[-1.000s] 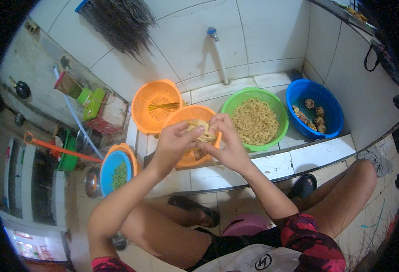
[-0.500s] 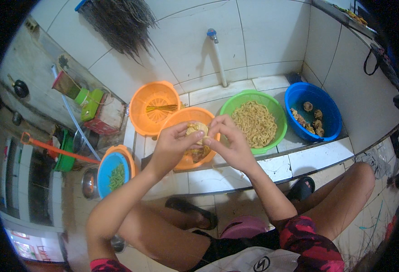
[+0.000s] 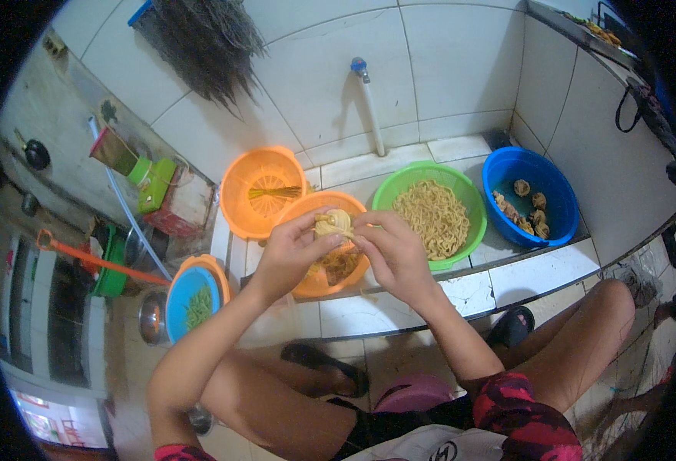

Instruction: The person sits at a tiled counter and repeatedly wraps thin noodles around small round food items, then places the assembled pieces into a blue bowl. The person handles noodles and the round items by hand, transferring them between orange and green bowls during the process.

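Pale yellow noodles wound into a small ball (image 3: 336, 221) are held between my two hands. My left hand (image 3: 293, 250) cups the ball from the left, fingers curled round it. On its right side the thumb and fingers of my right hand (image 3: 393, 247) pinch at the noodles. Below them stands an orange bowl (image 3: 304, 288) with some brownish food inside, partly hidden by my hands. To the right, a green colander (image 3: 472, 247) holds loose noodles (image 3: 432, 219). Farther right, several finished-looking noodle balls (image 3: 538, 201) lie in a blue basin (image 3: 562, 194).
An orange colander (image 3: 234, 184) with thin sticks (image 3: 276, 191) stands behind at left. A light blue bowl (image 3: 175, 307) of chopped greens sits near my left forearm. A pipe with a tap (image 3: 369, 107) rises against the tiled wall. A tiled ledge (image 3: 399, 307) runs before my legs.
My hands stay together round the noodle ball, and its top shows more openly between the fingers now. My right fingers have shifted slightly on it. The whole view has tilted a little.
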The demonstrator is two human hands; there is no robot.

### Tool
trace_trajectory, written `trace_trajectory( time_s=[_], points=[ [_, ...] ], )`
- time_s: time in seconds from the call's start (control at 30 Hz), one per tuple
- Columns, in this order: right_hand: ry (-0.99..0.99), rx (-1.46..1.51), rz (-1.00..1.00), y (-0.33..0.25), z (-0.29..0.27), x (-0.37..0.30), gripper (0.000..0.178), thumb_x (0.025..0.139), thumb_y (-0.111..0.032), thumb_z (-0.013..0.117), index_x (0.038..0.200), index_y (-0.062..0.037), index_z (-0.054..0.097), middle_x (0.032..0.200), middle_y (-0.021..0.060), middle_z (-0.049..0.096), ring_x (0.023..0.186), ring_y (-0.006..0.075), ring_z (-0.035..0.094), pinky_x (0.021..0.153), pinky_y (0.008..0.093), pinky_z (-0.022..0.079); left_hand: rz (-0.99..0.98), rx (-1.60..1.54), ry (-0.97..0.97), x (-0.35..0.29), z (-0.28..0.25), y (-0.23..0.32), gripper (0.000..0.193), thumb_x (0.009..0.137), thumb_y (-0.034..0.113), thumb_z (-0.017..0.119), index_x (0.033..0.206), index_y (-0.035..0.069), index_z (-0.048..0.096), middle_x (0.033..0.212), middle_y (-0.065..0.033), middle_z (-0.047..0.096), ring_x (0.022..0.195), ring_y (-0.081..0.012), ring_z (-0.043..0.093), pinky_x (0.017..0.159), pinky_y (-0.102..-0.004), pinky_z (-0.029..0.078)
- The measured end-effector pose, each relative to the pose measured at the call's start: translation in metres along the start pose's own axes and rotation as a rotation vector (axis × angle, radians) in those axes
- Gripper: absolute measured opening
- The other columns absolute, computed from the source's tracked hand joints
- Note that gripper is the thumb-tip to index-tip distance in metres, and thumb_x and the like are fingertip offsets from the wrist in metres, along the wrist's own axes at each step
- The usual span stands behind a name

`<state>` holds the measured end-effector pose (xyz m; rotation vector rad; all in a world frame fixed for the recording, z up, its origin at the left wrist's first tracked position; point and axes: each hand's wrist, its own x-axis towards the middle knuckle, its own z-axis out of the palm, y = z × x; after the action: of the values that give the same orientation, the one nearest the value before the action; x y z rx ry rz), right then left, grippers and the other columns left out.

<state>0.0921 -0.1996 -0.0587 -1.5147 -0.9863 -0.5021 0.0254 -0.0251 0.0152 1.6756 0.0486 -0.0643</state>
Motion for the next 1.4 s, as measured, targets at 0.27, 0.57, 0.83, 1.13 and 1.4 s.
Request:
trace_trajectory(
  time_s=[0.27, 0.57, 0.83, 1.13, 1.4],
  points=[
    [0.040, 0.026, 0.101, -0.007, 0.002, -0.005, 0.010, 0.083, 0.001, 0.064, 0.093, 0.0012, 0.065, 0.088, 0.0136, 0.065, 0.082, 0.0281, 0.064, 0.073, 0.0341, 0.050, 0.088, 0.148, 0.060, 0.001, -0.003, -0.008, 0.053, 0.089, 0.004, 0.064, 0.136, -0.009, 0.043, 0.120, -0.0140, 0.061, 0.110, -0.0171, 0.059, 0.094, -0.0278, 0.049],
    [0.062, 0.187, 0.200, -0.005, 0.001, -0.001, 0.014, 0.083, -0.001, 0.067, 0.096, 0.0034, 0.066, 0.088, 0.0108, 0.066, 0.085, 0.0237, 0.065, 0.077, 0.0313, 0.050, 0.041, 0.124, 0.015, 0.001, -0.010, -0.005, 0.053, 0.090, 0.002, 0.062, 0.137, -0.010, 0.042, 0.122, -0.0152, 0.060, 0.114, -0.0180, 0.058, 0.096, -0.0288, 0.048],
    [0.114, 0.210, 0.293, -0.004, 0.010, -0.005, 0.016, 0.082, 0.002, 0.067, 0.097, 0.0013, 0.067, 0.094, 0.0128, 0.065, 0.088, 0.0245, 0.065, 0.078, 0.0317, 0.051, -0.002, 0.037, -0.046, 0.000, -0.006, -0.006, 0.052, 0.091, 0.004, 0.061, 0.137, -0.010, 0.040, 0.123, -0.0159, 0.060, 0.111, -0.0179, 0.060, 0.096, -0.0291, 0.049],
    [0.088, 0.052, 0.155, -0.003, 0.020, -0.012, 0.018, 0.078, -0.001, 0.071, 0.095, -0.0006, 0.065, 0.101, 0.0114, 0.057, 0.096, 0.0254, 0.059, 0.082, 0.0329, 0.047, -0.035, -0.003, 0.039, 0.001, -0.008, -0.010, 0.043, 0.094, 0.007, 0.060, 0.130, -0.011, 0.046, 0.116, -0.0143, 0.062, 0.103, -0.0165, 0.063, 0.090, -0.0282, 0.054],
    [0.007, 0.068, 0.206, 0.003, 0.026, -0.015, 0.018, 0.076, -0.007, 0.075, 0.089, -0.0016, 0.063, 0.104, 0.0123, 0.055, 0.102, 0.0286, 0.055, 0.090, 0.0371, 0.042, -0.102, 0.044, 0.065, 0.003, -0.011, -0.015, 0.037, 0.095, 0.010, 0.059, 0.125, -0.010, 0.052, 0.111, -0.0141, 0.064, 0.100, -0.0168, 0.064, 0.087, -0.0282, 0.056]
  ],
)
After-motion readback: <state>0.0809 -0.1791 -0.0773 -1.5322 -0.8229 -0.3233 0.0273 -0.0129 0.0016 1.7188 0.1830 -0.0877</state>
